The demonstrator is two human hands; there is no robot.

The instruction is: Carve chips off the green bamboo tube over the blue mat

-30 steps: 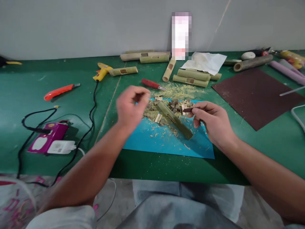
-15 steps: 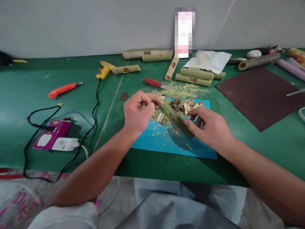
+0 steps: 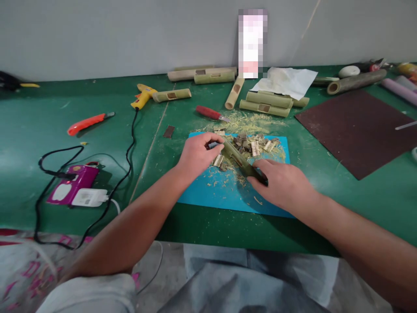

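A green bamboo tube (image 3: 237,157) with a notch cut in its side slants over the blue sheet (image 3: 208,191). My left hand (image 3: 203,152) pinches its upper left end between thumb and fingers. At the lower right end, my right hand (image 3: 276,180) is wrapped round the tube, thumb on the near side. Under and behind the tube lies a pile of bamboo chips (image 3: 256,148) and shavings. A red-handled knife (image 3: 208,113) rests just beyond the pile.
Several notched bamboo tubes (image 3: 265,108) lie at the back. To the left are a yellow glue gun (image 3: 143,96), an orange utility knife (image 3: 87,123) and a purple power strip (image 3: 70,184) with cords. A dark brown sheet (image 3: 355,134) lies right. A blurred phone-like screen (image 3: 253,43) leans on the wall.
My right hand has closed more fully round the tube's lower end. The left fingers have shifted a little lower at the upper end, and the tube has turned slightly.
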